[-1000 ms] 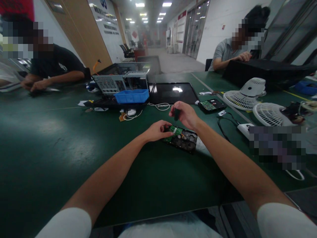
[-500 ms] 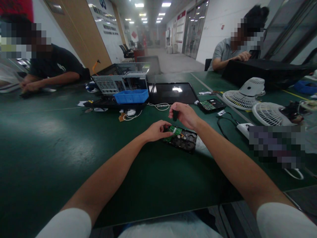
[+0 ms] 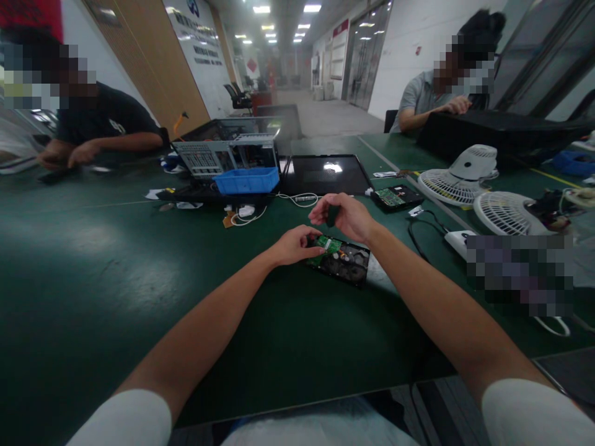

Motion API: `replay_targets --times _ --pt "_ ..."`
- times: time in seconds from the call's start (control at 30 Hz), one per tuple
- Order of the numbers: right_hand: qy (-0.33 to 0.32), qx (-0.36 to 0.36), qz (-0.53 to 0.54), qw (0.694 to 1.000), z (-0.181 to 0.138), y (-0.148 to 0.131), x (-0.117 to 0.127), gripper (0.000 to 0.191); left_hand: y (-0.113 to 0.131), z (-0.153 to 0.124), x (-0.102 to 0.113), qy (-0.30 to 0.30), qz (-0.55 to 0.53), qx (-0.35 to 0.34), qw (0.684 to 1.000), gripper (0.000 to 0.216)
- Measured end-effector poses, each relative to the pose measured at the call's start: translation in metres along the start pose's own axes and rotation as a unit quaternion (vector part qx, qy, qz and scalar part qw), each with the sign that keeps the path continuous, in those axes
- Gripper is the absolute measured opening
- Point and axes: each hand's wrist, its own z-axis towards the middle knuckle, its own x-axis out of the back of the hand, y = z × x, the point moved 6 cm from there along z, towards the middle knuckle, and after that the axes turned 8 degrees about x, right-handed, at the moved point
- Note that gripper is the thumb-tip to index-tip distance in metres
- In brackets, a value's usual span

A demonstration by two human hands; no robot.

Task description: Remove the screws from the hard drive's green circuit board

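A hard drive [image 3: 346,263] lies on the green table [image 3: 116,272] with its green circuit board facing up. My left hand [image 3: 295,244] rests on the drive's left end, fingers curled and pinching its edge. My right hand [image 3: 346,217] hovers just above the drive, closed round the dark handle of a screwdriver [image 3: 331,215] that points down at the board. The tip is hidden behind my fingers.
Behind the drive stand an open computer case [image 3: 227,152], a blue bin [image 3: 247,180], a black panel [image 3: 325,173] and a second drive [image 3: 397,197]. Two white fans [image 3: 465,176] and cables lie at the right. Two other people sit at the far left and far right.
My right hand has turned slightly on the screwdriver handle, fingers shifting left. My left hand and the drive stay put. The person at the left has moved a hand.
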Motion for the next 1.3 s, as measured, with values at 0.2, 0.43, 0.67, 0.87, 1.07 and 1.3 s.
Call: replay_targets --times 0.2,0.43,0.67,0.87,1.07,1.3 --pt "-0.002 -0.015 -0.006 1.000 -0.0016 0.0002 -0.0012 0.025 0.0003 0.0001 -0.0003 -0.009 0.000 0.006 1.000 0.057" --pt "0.032 0.014 -0.002 0.999 -0.0019 -0.0029 0.0034 0.021 -0.0025 -0.0013 -0.0007 0.000 -0.015 0.017 1.000 0.060" --pt "-0.035 -0.040 -0.001 0.999 -0.0039 -0.0007 -0.0023 0.026 -0.0006 -0.0011 0.0004 -0.007 0.002 0.035 0.999 0.063" --pt "-0.037 -0.037 -0.036 0.998 -0.0039 -0.0016 -0.0044 0.031 -0.0004 -0.0012 0.0003 -0.002 -0.001 0.033 0.999 0.060" --pt "-0.006 -0.053 0.000 0.999 -0.0030 0.0026 0.0006 0.030 -0.0005 -0.0011 0.0006 -0.004 -0.003 0.031 1.000 0.059" --pt "0.001 -0.046 0.036 0.998 -0.0014 0.0047 0.0024 0.034 0.0002 -0.0012 0.0005 -0.005 -0.005 0.034 0.999 0.058"
